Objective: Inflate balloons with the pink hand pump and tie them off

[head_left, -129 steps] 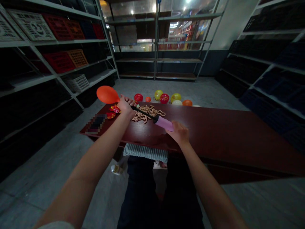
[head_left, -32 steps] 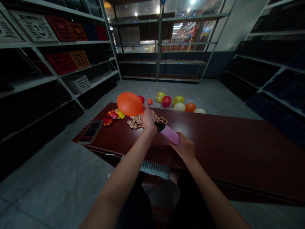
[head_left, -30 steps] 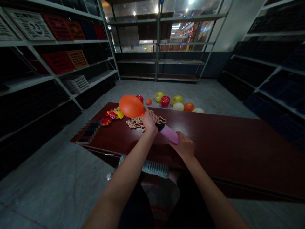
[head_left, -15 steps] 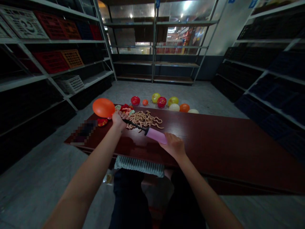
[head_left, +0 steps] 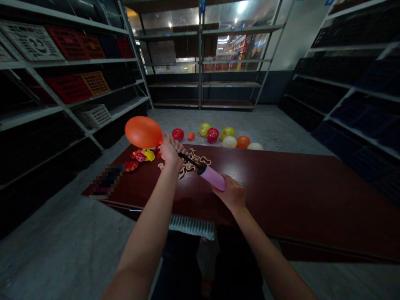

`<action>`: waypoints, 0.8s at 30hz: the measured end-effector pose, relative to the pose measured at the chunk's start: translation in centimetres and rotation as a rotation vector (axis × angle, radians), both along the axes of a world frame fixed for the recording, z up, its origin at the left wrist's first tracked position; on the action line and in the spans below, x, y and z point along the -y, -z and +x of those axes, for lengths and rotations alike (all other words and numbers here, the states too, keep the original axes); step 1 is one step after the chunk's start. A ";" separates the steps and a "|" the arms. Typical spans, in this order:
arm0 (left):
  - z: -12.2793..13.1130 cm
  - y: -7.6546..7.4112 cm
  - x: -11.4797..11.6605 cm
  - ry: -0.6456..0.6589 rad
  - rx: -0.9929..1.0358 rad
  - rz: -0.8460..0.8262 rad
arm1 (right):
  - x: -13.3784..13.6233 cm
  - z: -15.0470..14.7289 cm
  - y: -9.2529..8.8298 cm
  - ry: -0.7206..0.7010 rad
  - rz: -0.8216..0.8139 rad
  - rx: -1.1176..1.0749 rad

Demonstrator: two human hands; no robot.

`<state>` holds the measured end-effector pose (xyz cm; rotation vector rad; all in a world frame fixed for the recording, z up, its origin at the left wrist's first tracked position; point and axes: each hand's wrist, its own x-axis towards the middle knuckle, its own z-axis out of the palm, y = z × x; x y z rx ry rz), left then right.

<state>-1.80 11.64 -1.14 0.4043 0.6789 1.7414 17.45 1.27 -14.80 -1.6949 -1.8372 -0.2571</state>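
My left hand (head_left: 171,151) is closed at the neck of an inflated orange balloon (head_left: 143,131), which sticks out to the left above the table. From the same fist runs the black rod (head_left: 189,159) of a hand balloon pump; the nozzle is hidden by the fingers. Around the pump's pink barrel (head_left: 213,178), my right hand (head_left: 231,192) is wrapped. Behind the rod lies a pile of limp beige long balloons (head_left: 196,157). Uninflated red and yellow balloons (head_left: 143,155) lie beneath the orange one, with a red one (head_left: 131,166) nearby.
The dark red table (head_left: 281,191) spreads to the right. A blurred-out flat object (head_left: 108,181) lies at its left corner. Several inflated balloons (head_left: 212,135) rest beyond the far edge. Shelves with crates (head_left: 67,43) stand left, more shelving (head_left: 200,83) at the back and right.
The orange balloon has grown larger. My left hand has moved right, nearer to the right hand, and less of the pump's rod shows. The view has shifted slightly.
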 end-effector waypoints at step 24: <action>-10.4 1.7 1.7 -0.006 0.136 -0.165 | 1.9 1.1 -3.6 -0.156 0.037 0.402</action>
